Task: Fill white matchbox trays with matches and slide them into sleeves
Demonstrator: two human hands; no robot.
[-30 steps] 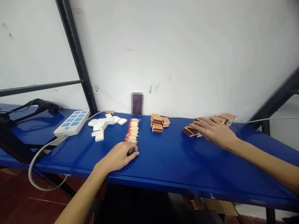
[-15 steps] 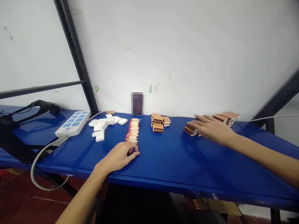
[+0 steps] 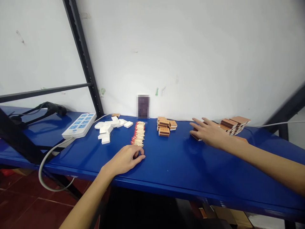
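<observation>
My left hand (image 3: 126, 160) rests on the blue table (image 3: 166, 165), fingers curled loosely, just below a row of red-tipped matches (image 3: 138, 133). Whether it holds anything is hidden. My right hand (image 3: 209, 133) lies flat with fingers stretched out over a row of brown matchbox sleeves (image 3: 234, 124) at the right, covering its left end. A small stack of brown matchboxes (image 3: 166, 126) stands between the matches and my right hand.
White inner trays (image 3: 110, 128) lie in a heap left of the matches. A white and blue power strip (image 3: 79, 125) with a grey cable (image 3: 45, 162) sits at the left. A black shelf post (image 3: 83, 60) rises behind it. A dark blurred card (image 3: 143, 106) leans on the wall.
My right hand has slid leftward along the row of sleeves, pushing its left end. The view has shifted slightly right. My left hand has stayed where it was.
</observation>
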